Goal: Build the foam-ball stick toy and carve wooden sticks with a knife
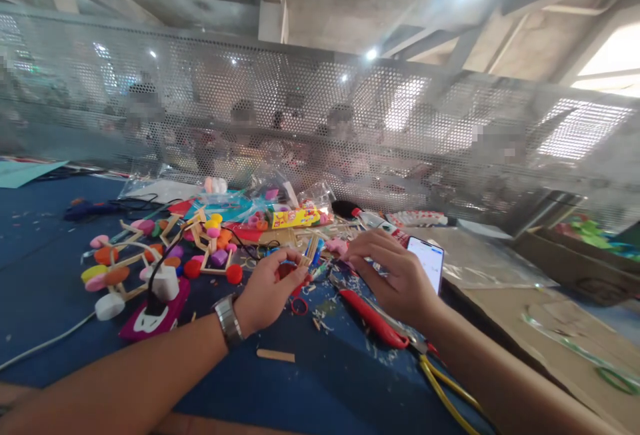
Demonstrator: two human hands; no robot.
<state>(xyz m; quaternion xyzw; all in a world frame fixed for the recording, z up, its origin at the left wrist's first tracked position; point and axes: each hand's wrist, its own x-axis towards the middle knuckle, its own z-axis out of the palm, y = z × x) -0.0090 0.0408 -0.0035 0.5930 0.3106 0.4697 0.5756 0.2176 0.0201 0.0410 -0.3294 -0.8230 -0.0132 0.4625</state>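
My left hand point(267, 291), with a metal watch point(229, 320) on its wrist, pinches a few thin wooden sticks point(311, 251) that point upward. My right hand point(387, 268) is a short way to the right, its fingers bent and pressed together at the tips. Whatever those fingertips grip is too small to tell. Just behind them lies a pink piece point(336, 246). Red-handled pliers point(373, 318) rest below the right hand. A yellow-handled cutting tool point(440, 381) reaches under the right forearm. One flat wooden stick point(276, 355) lies nearer me.
Wooden-stick models with coloured pompoms point(215, 241) stand at left beside a purple power strip point(160, 311) with a white plug. A lit phone point(427, 263) leans by my right hand. Cardboard point(545, 335) covers the right side. A perforated metal screen point(300, 121) closes the back; people sit beyond.
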